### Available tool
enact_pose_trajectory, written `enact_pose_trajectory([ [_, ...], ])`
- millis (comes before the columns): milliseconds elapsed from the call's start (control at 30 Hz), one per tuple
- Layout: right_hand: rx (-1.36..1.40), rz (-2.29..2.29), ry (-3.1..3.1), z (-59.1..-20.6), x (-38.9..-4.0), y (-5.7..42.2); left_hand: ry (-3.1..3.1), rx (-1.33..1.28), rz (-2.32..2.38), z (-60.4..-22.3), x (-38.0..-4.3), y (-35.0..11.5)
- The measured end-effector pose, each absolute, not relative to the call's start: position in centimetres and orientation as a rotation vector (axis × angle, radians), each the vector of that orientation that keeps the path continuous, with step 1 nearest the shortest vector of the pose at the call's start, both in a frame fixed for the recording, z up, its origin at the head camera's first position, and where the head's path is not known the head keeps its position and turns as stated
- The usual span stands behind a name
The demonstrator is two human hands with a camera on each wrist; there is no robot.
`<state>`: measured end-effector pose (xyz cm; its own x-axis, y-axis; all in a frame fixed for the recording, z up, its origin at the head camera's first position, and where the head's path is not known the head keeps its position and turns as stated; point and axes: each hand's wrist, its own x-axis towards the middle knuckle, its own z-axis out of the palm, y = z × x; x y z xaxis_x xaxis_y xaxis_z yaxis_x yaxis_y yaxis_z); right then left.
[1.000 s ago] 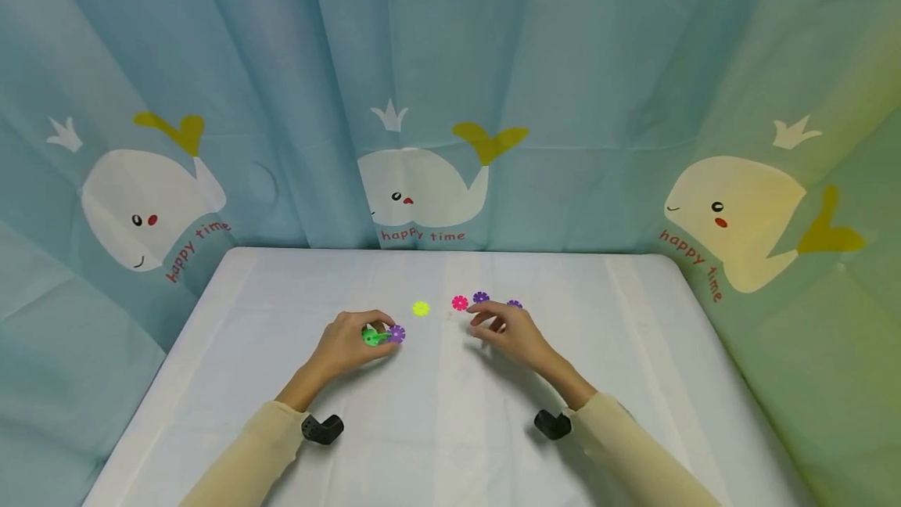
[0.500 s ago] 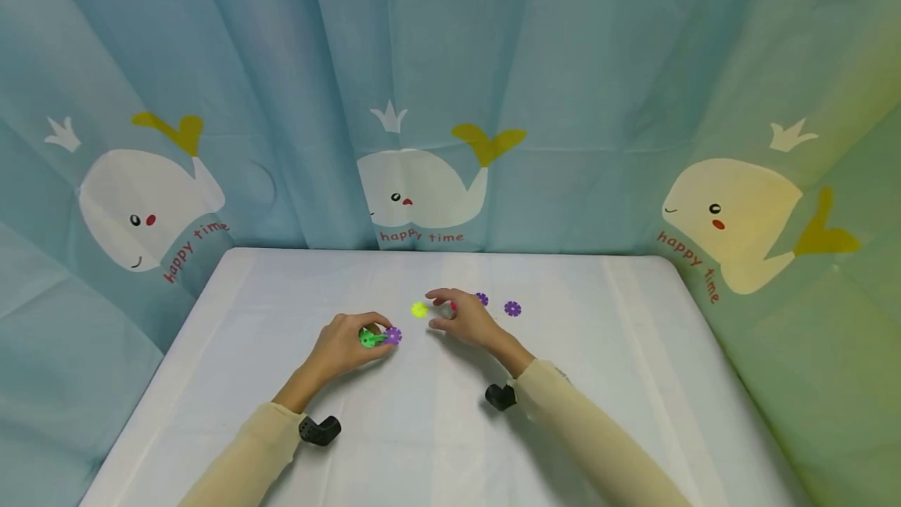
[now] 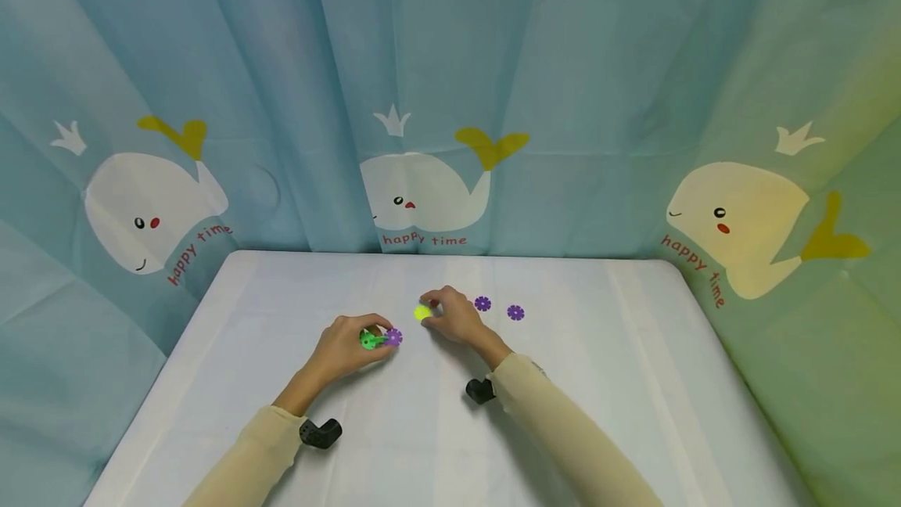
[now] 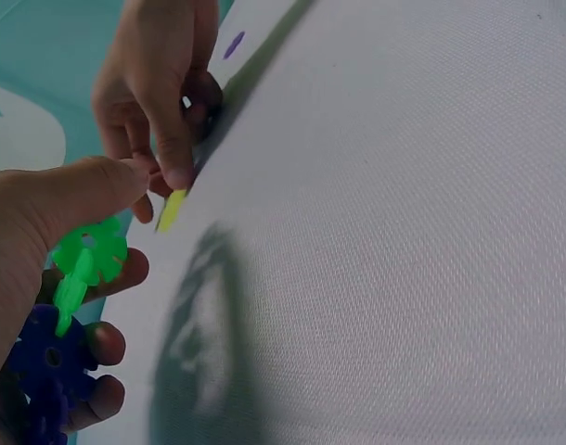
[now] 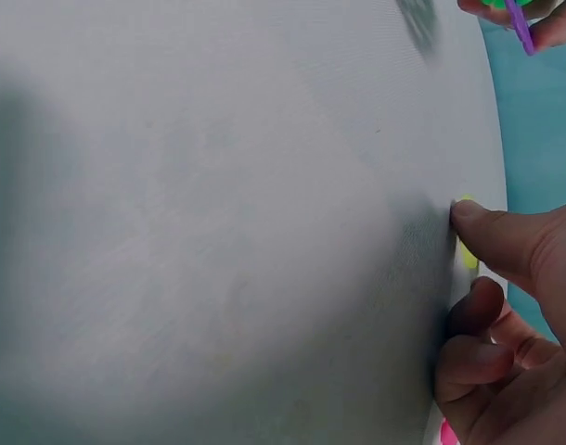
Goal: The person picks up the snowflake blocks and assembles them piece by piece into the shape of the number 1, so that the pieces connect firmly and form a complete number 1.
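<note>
My left hand (image 3: 345,346) holds a joined cluster of plastic snowflake discs above the table, a green disc (image 4: 90,248) and a purple disc (image 3: 393,337) among them. Lower in the left wrist view, a dark blue-looking disc (image 4: 51,357) sits by the curled fingers. To the right, my right hand (image 3: 457,317) has thumb and fingertips at opposite edges of a yellow snowflake disc (image 3: 421,312) low at the tabletop, pinching it. A pink disc (image 5: 448,433) peeks out under the right hand in the right wrist view; in the head view that hand hides it.
Two purple discs lie right of the right hand, one nearer (image 3: 482,303) and one farther (image 3: 516,312). All this is on a white-covered table (image 3: 281,280). A blue curtain (image 3: 598,100) with whale prints hangs behind it.
My right hand has moved left across the table, over the pink disc, to the yellow disc and closed its fingertips on it. The left hand stays put with its cluster.
</note>
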<state>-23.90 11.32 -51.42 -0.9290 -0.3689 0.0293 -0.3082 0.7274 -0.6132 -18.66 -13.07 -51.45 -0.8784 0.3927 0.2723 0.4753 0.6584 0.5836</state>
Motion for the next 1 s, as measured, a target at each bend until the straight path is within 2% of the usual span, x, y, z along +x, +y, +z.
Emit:
enact_pose_trajectory([
  [1000, -0.614, -0.945, 2.751, -51.26, -23.47, 11.39, -2.813, -0.677, -1.048, -51.22, -18.71, -12.86],
])
